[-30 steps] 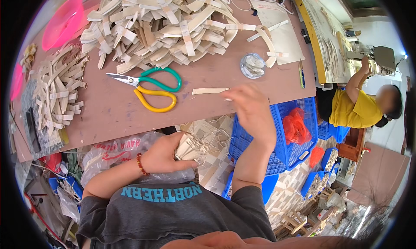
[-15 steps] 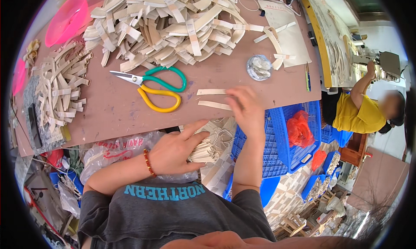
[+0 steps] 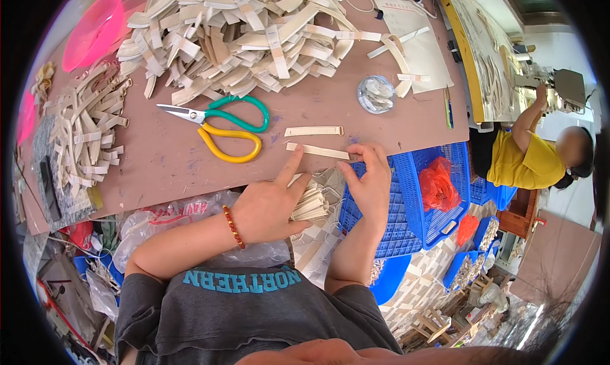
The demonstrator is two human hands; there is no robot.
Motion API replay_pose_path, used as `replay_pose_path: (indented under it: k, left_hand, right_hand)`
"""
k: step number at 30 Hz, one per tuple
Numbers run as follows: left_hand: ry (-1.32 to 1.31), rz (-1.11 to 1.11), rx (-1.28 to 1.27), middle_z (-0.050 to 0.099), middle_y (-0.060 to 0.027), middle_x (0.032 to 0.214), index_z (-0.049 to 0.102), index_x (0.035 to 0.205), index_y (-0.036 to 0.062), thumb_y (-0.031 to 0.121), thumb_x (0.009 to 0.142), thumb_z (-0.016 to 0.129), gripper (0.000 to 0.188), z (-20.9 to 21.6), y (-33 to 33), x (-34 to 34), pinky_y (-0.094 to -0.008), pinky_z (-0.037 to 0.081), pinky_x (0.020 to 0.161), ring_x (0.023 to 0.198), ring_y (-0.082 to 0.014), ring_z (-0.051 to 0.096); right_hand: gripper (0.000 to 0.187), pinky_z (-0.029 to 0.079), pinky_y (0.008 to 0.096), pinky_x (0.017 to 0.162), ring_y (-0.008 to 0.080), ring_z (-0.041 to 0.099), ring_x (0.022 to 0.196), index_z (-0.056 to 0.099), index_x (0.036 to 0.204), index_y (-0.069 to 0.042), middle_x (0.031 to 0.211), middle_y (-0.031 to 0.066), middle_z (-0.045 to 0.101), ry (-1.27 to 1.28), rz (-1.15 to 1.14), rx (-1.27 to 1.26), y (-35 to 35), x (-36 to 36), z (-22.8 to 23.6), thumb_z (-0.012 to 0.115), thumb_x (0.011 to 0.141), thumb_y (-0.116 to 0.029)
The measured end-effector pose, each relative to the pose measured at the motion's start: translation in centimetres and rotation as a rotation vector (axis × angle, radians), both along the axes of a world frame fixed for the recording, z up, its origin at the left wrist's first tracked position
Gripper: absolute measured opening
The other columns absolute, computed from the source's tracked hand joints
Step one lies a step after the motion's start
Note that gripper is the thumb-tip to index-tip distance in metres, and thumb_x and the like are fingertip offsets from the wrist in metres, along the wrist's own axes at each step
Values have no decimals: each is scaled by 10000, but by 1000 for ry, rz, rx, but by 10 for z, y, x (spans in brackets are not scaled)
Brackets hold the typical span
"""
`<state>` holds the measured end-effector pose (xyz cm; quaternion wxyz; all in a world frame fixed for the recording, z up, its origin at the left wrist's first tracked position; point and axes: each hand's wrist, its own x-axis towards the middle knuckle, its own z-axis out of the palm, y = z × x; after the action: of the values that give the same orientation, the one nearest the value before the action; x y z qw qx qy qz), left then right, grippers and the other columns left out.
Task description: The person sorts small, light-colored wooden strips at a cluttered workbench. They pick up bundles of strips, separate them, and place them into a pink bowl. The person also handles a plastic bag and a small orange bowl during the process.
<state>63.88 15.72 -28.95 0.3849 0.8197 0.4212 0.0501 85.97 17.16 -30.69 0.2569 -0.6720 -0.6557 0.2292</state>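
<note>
Two short cream fabric strips lie near the table's front edge. The upper strip point(image 3: 314, 131) has a small loop or ring at its right end and no hand on it. My left hand point(image 3: 270, 203) reaches its index fingertip to the left end of the lower strip point(image 3: 318, 151). Its other fingers and thumb are closed round a bundle of cream strips point(image 3: 311, 203), partly hidden under the hand. My right hand point(image 3: 370, 177) has thumb and index finger at the lower strip's right end, closing on it.
Scissors point(image 3: 216, 127) with green and yellow handles lie left of the strips. A large strip pile point(image 3: 241, 41) fills the back, a smaller pile point(image 3: 86, 127) the left. A clear round dish point(image 3: 375, 95) stands right. Blue baskets point(image 3: 438, 200) flank my right arm. A person in yellow point(image 3: 524, 162) works far right.
My right hand has let go of the upper strip and moved down to the lower strip's right end. My left hand has moved right and up, its index finger now on the lower strip.
</note>
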Motion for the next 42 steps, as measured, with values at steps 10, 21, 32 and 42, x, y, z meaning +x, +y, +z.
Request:
replay_pose_path:
  k: [10,21,32,42]
  left_hand:
    - [-29,28,-15,180,-300,1506,516,1296,19,426,674,757,782,-4,-2,-1,-404,545,770,888,-380,666]
    - [-97,15,110,151,-308,1510,531,1278,11,446,704,742,751,-15,-6,-4,-392,550,674,679,-323,679]
    - [-119,12,125,155,-307,1511,535,1285,13,441,697,745,757,-16,-5,-5,-384,551,674,685,-313,681]
    - [-160,44,98,155,-301,1512,526,1292,7,410,682,761,768,-17,-6,-4,-385,554,684,779,-331,681]
  right_hand:
    - [250,421,382,817,265,590,874,636,958,-62,991,77,581,26,-29,32,0,2,-7,744,742,-128]
    - [152,371,368,787,217,585,802,597,846,-76,881,46,580,-9,-57,52,3,-8,-7,716,758,-109]
    - [96,355,372,781,216,559,769,601,842,-92,754,28,594,38,-92,84,5,-10,-10,680,800,-126]
    - [92,362,365,794,200,572,720,608,831,-91,726,13,599,81,-168,117,16,-14,-21,686,806,-133]
